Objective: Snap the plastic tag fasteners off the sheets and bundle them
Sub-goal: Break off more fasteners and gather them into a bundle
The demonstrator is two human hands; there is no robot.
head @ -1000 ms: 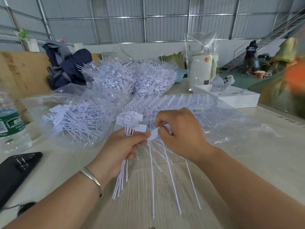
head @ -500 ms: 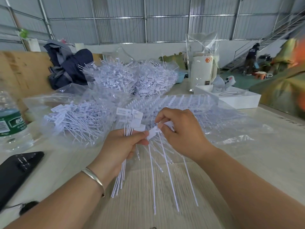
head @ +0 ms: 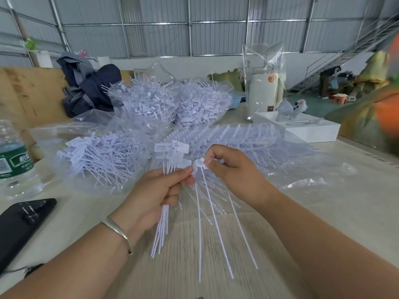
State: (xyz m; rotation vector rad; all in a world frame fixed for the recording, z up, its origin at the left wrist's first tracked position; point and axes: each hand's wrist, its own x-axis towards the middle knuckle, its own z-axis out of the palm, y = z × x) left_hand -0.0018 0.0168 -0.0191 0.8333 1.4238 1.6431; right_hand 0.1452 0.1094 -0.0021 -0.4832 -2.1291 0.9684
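Corrugated metal walls close off a big shed, and a pale wood-grain bench (head: pixel 216 244) fills the near ground, strewn with clear bags of white fasteners (head: pixel 172 104) at the far middle and a looser heap (head: pixel 99 156) on the left. A water bottle (head: pixel 13 160) and a dark phone (head: pixel 21 219) lie at the left edge.

Over the near middle of the bench, the left hand (head: pixel 155 195) is curled round a bundle (head: pixel 165 203) of loose fasteners, thumb pressing it against the fingers. The right hand (head: pixel 228 169) pinches the head end of a remaining sheet piece (head: pixel 199 166) between thumb and forefinger, just beside the left thumb and apparently touching it.

The step in hand looks like snapping the next fastener free. It should go best with both pinches kept close to the joint, twisting sharply there so the stem is not bent, then sliding the freed piece in parallel with the rest, heads level.

The bundle's long axis runs near to far, flat tag heads at the far end above the fist, thin tails pointing near and slightly left. The stems (head: pixel 213 223) under the right hand fan out toward the viewer, tips hanging just above the bench.
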